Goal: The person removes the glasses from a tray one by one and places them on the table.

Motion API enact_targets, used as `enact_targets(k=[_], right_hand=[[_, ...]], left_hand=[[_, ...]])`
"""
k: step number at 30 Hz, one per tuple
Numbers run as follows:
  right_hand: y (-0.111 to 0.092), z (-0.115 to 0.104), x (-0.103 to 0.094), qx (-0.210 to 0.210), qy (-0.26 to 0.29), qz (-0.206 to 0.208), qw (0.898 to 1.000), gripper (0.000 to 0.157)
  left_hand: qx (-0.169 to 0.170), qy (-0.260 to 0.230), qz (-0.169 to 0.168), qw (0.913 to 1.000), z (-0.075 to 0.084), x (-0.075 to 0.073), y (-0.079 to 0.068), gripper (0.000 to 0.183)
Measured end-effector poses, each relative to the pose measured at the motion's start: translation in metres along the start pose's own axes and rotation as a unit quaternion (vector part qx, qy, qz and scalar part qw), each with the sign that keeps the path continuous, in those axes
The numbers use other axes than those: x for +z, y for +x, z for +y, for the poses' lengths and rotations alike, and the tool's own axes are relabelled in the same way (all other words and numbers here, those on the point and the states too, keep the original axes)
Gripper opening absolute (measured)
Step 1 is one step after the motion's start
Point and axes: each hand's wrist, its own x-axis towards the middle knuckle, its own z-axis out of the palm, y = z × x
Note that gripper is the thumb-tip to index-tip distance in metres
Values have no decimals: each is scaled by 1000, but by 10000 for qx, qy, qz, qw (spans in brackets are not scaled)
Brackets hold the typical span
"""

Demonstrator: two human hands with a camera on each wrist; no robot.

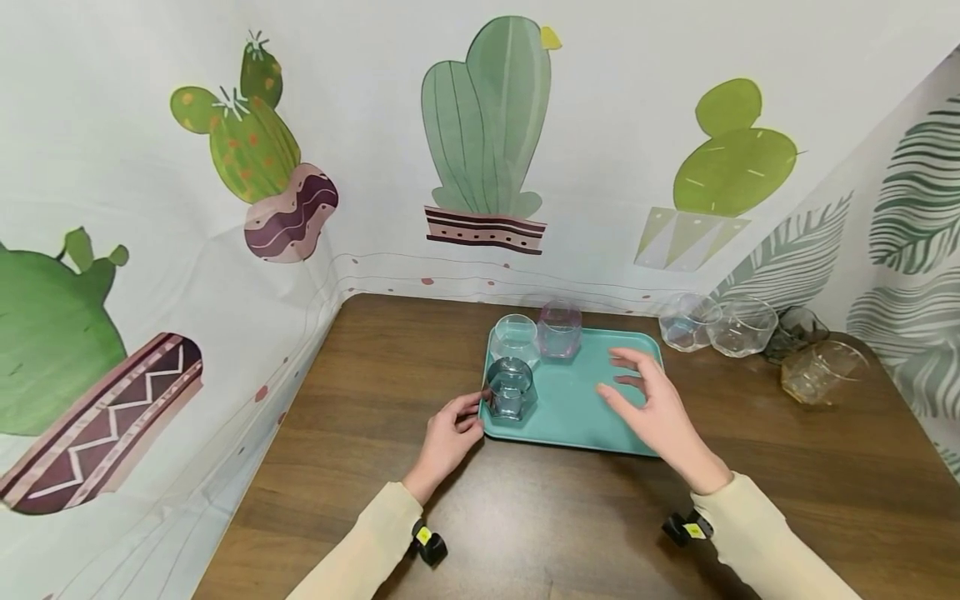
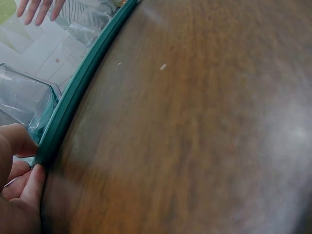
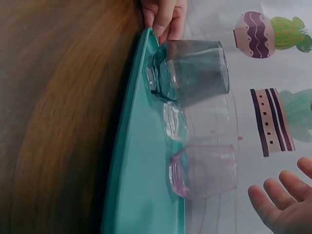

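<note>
A teal tray [image 1: 577, 400] lies on the wooden table with three drinking glasses at its left side. The grey glass [image 1: 511, 387] stands at the front left, the clear glass [image 1: 515, 335] behind it and the pink glass [image 1: 559, 329] beside that one at the back. My left hand [image 1: 452, 433] holds the tray's front left corner, thumb and fingers at the rim [image 2: 73, 102]. Over the right part of the tray hovers my right hand [image 1: 656, 417], fingers spread and bent a little, nothing between them; the right wrist view shows its fingertips [image 3: 273, 187] apart from the pink glass.
Right of the tray, along the table's back edge, are two clear glasses [image 1: 742, 327], a dark glass [image 1: 797, 333] and an amber glass [image 1: 821, 372] that leans over. A white cloth backdrop [image 1: 600, 100] printed with cacti hangs behind the table [image 1: 360, 358].
</note>
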Motion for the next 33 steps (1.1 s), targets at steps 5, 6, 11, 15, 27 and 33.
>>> enact_targets(k=[5, 6, 11, 15, 27, 33], right_hand=[[7, -1, 11, 99, 62, -143, 9998, 55], [8, -1, 13, 117, 71, -176, 9998, 55], [13, -2, 26, 224, 179, -360, 9989, 55], [16, -2, 36, 290, 264, -504, 9980, 57], [22, 1, 64, 278, 214, -924, 9951, 67], [24, 1, 77, 392, 125, -1191, 9920, 75]], left_hand=[[68, 12, 12, 10000, 1, 1, 1, 44], [71, 17, 12, 10000, 1, 1, 1, 44], [56, 53, 20, 10000, 1, 1, 1, 44], [9, 71, 21, 10000, 1, 1, 0, 44], [31, 28, -17, 10000, 0, -1, 0, 44], [21, 67, -1, 10000, -1, 0, 0, 45]])
